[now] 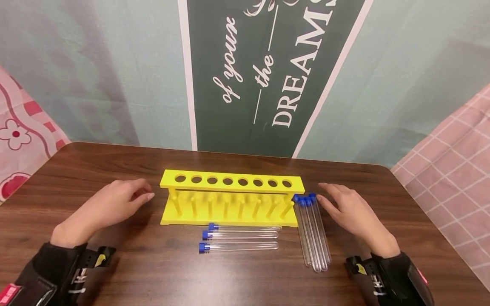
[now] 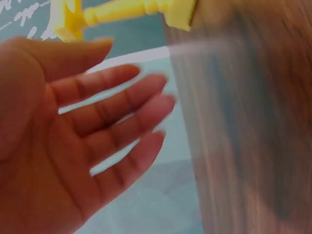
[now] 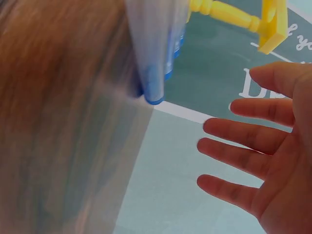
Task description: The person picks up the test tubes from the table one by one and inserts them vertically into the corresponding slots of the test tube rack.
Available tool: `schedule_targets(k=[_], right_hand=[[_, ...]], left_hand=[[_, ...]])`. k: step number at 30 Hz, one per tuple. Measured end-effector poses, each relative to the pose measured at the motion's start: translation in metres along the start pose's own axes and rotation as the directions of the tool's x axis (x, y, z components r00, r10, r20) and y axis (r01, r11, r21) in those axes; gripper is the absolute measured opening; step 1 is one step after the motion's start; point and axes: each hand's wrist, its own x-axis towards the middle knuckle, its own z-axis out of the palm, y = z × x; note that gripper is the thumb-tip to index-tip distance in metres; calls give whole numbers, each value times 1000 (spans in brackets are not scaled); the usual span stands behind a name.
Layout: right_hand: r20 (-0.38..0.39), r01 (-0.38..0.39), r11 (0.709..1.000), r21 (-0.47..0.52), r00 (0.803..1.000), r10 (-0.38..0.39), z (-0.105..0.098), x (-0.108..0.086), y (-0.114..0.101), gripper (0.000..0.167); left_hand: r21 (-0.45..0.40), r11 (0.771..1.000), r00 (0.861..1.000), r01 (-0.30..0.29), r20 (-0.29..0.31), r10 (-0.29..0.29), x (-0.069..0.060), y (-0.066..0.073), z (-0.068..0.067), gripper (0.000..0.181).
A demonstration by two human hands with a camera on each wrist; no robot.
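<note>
Left grip [image 1: 111,202] is hovering just L of the rack, fingers relaxed & slightly apart, thumb pointing toward the rack's L end, holding nothing; right grip [image 1: 354,210] is sitting just R of the tube bundle, fingers likewise loose & a bit spread, thumb tip pointing at the blue caps [image 1: 308,202], also holding nothing. Can't tell if either is touching the wood. Betw. the two, the yellow rack [image 1: 231,188] is standing upright, approx. mid tabletop [image 1: 160,272], showing 8 holes along its top bar & 8 pegs on the base. Tube bundle [image 1: 313,231] is lying by the rack's R end, caps at the far end, rounded ends pointing toward the person; overlapping, so exact no. is hard to tell. Three tubes [image 1: 241,235] are lying crosswise in front of the rack, blue caps to the L, the farthest being v. close to the base. Black cuffs [image 1: 53,265] are wrapping both wrists. Behind, a pale teal backdrop [image 1: 153,63] is hanging w/ a dark green panel [image 1: 229,127] carrying white lettering; pink cloth [image 1: 451,170] is showing at both sides
</note>
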Motion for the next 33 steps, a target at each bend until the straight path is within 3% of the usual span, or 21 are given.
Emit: schedule_targets(k=[5,10,17,23,33], right_hand=[[22,0,1000,10,1000,0,-6,1,-9,33],[40,26,999,24,999,-27,-10,0,-16,29],[61,52,998,33,997,-54,-8,-2,-24,27],[81,70,997,40,994,-73,-5,-5,-30,25],[178,30,998,58,983,-40,-2,-12,-44,11]], left_hand=[[-111,989,992,-99,71,107,1,11,4,9],[-157,980,984,-126,109,144,3,18,10,12],[-166,976,975,-142,146,166,4,19,21,19],[-163,980,973,-119,180,148,5,12,32,25],[-139,983,971,-118,193,144,3,7,43,30]])
